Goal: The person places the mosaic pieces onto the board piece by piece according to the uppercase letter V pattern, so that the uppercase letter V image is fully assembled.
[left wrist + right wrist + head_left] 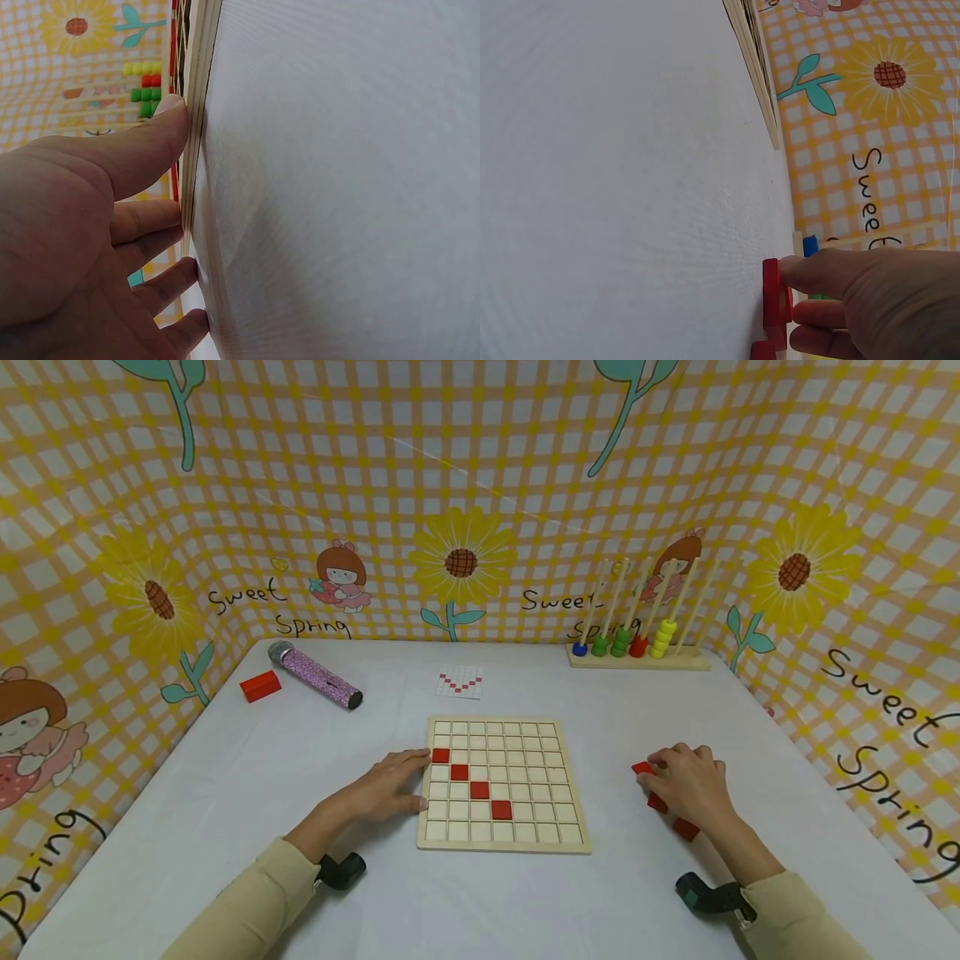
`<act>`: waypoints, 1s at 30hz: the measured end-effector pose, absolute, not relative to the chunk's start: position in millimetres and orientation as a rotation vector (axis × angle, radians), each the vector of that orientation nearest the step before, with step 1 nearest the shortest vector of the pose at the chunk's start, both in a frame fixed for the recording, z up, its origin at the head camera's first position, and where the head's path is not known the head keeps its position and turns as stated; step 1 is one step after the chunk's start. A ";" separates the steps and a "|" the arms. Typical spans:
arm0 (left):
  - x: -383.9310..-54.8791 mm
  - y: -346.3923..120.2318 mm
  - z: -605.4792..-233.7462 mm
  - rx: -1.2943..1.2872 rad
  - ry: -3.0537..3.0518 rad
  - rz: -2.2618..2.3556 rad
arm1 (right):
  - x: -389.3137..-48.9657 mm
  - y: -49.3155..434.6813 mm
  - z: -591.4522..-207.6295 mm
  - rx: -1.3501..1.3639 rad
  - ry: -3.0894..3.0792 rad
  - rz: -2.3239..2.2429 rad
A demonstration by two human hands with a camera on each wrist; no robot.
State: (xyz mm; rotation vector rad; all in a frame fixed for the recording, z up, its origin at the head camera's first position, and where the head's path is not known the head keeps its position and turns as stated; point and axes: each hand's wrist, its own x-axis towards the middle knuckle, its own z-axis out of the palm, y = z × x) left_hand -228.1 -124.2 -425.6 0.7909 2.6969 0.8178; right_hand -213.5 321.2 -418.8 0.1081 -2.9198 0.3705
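My left hand lies at the left edge of a wooden grid board, its thumb and fingertips against the rim, fingers fairly straight. In the left wrist view, the thumb rests on the board's edge. Several red square tiles sit in the grid along a diagonal. To the board's right, my right hand is curled over a group of red tiles, with thumb and index finger pinching the farthest tile. In the right wrist view, the thumb touches a red tile; the index fingertip is hidden.
Behind the board lies a small pattern card with red squares in a V. At the back left are a glittery microphone and a red block. A bead abacus stands back right, near the patterned cloth walls.
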 end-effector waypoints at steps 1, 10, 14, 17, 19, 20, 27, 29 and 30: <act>-228.1 -124.1 -425.7 0.792 2.696 0.819 | -213.5 321.5 -419.0 0.108 -2.920 0.373; -228.3 -125.0 -427.0 0.799 2.688 0.824 | -212.5 325.5 -422.0 0.103 -2.909 0.362; -228.2 -125.2 -426.8 0.807 2.692 0.824 | -211.9 327.9 -423.1 0.105 -2.899 0.355; -228.1 -125.1 -426.5 0.813 2.698 0.823 | -211.9 328.8 -423.2 0.101 -2.893 0.355; -228.1 -125.1 -426.3 0.814 2.702 0.818 | -211.9 328.9 -423.1 0.099 -2.888 0.360; -228.1 -125.0 -426.2 0.814 2.702 0.818 | -211.8 328.8 -422.8 0.099 -2.886 0.362; -227.2 -125.0 -425.3 0.815 2.699 0.821 | -211.7 327.2 -421.9 0.100 -2.880 0.372; -227.3 -125.1 -425.2 0.817 2.699 0.821 | -211.7 325.9 -421.0 0.104 -2.879 0.373; -227.4 -125.1 -425.1 0.819 2.701 0.820 | -211.6 325.0 -420.3 0.107 -2.879 0.374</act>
